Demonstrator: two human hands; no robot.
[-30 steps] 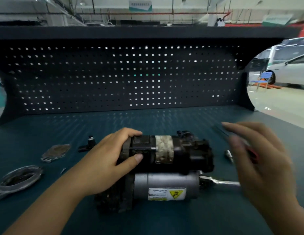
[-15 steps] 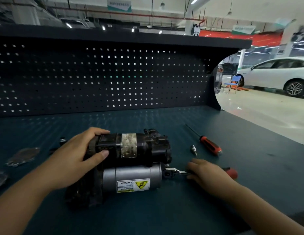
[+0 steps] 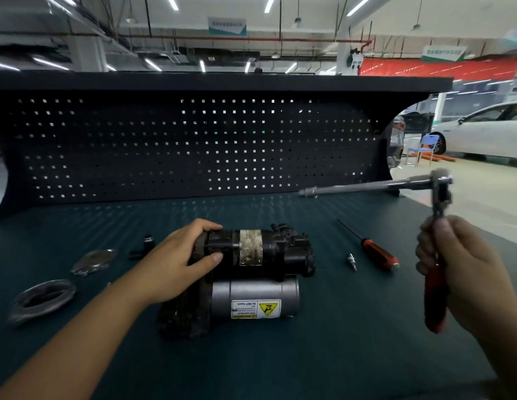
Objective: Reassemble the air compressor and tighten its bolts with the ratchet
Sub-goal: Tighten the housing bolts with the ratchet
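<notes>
- Right hand (image 3: 465, 272) hangs above the table (image 3: 338, 356), fingers wrapped round the red handle of the ratchet (image 3: 433, 295), whose long extension bar points left
- Left hand (image 3: 176, 264) grips the black upper body of the air compressor (image 3: 251, 272), fingers curled over it; the compressor lies mid-table
- Just right of it lie a small metal fitting (image 3: 352, 260) and a red-handled screwdriver (image 3: 375, 252)
- A pegboard (image 3: 193, 145) stands behind

black-and-silver compressor (image 3: 251, 272) with yellow warning label (image 3: 255, 308); red-handled ratchet (image 3: 434, 287); orange-black screwdriver (image 3: 380, 255); teal bench (image 3: 323, 356).
</notes>
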